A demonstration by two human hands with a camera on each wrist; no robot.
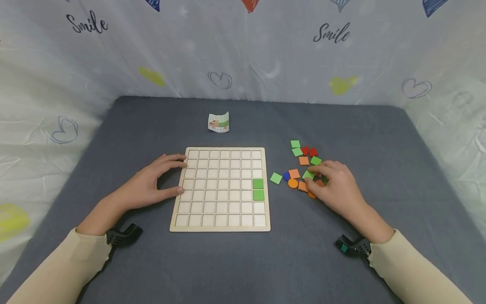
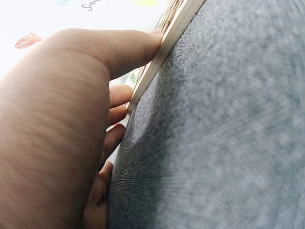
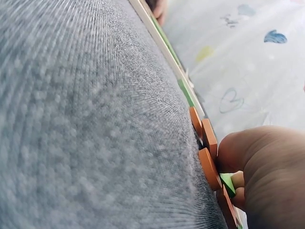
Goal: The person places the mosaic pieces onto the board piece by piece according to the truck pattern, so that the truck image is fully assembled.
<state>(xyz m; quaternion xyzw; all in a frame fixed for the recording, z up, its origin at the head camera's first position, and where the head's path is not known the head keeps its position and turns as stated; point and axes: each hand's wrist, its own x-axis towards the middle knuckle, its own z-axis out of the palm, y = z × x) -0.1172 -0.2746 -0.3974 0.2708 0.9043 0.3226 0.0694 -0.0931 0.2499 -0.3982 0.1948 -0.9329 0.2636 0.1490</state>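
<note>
Picking seems the step: the right grip [image 1: 336, 183] pinches a green tile [image 1: 308, 175], the left grip [image 1: 152, 181] rests outstretched against the board [image 1: 220, 229], and next likely needs a clean lift.

Curtained booth [image 1: 448, 122], printed sheets [image 1: 265, 55] on 3 sides

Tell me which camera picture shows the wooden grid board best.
The head view: looking down, it shows nearly the whole board, with its rows of squares and two green tiles set in at the right. The left wrist view catches only a slanted length of its edge; the right wrist view, just a thin strip of its side.
</note>
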